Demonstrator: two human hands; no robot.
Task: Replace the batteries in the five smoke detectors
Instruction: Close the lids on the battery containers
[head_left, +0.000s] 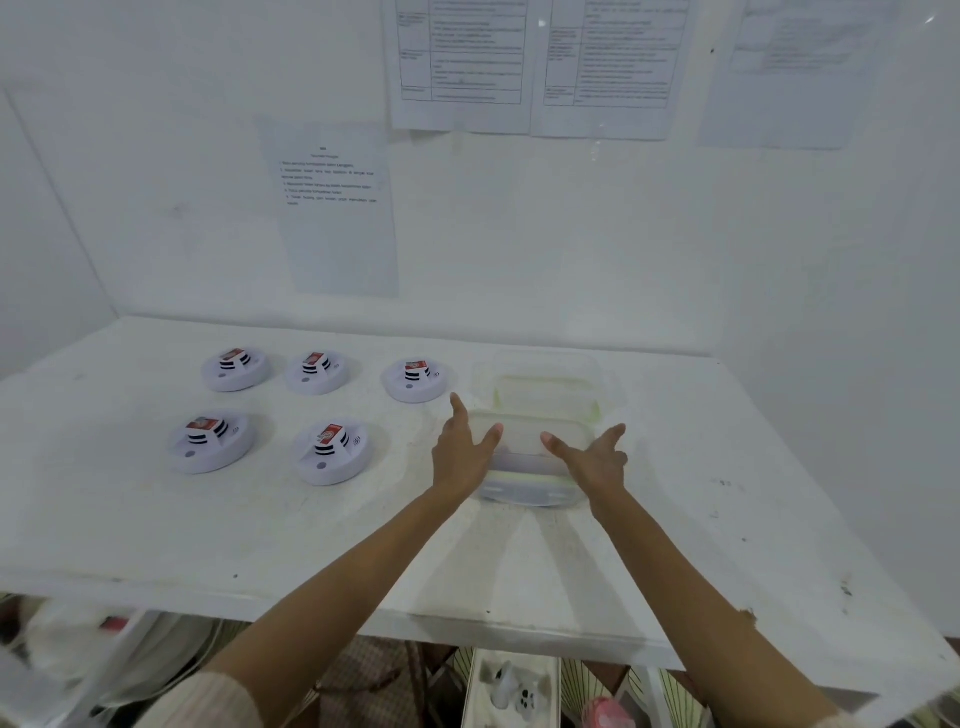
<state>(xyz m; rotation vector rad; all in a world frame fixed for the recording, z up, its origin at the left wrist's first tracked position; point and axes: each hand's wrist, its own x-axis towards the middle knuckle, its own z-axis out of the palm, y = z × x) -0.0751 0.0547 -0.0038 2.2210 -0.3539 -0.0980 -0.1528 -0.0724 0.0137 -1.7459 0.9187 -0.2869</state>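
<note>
Five white round smoke detectors lie on the white table (260, 535), each with a red-and-white battery on top. Three form the back row (235, 369) (317, 372) (417, 381) and two the front row (210, 441) (332, 452). To their right stands a clear lidded plastic container (524, 467). My left hand (462, 457) is against its left side and my right hand (592, 462) against its right side. Both thumbs lie over the lid and the fingers are spread and straight. I cannot see anything inside the container.
A second clear container (545, 384) sits right behind the first, close to the back wall. Printed sheets (332, 208) hang on the wall. Below the table's front edge a box (511, 686) holds small white objects. Walls close off the left and right sides.
</note>
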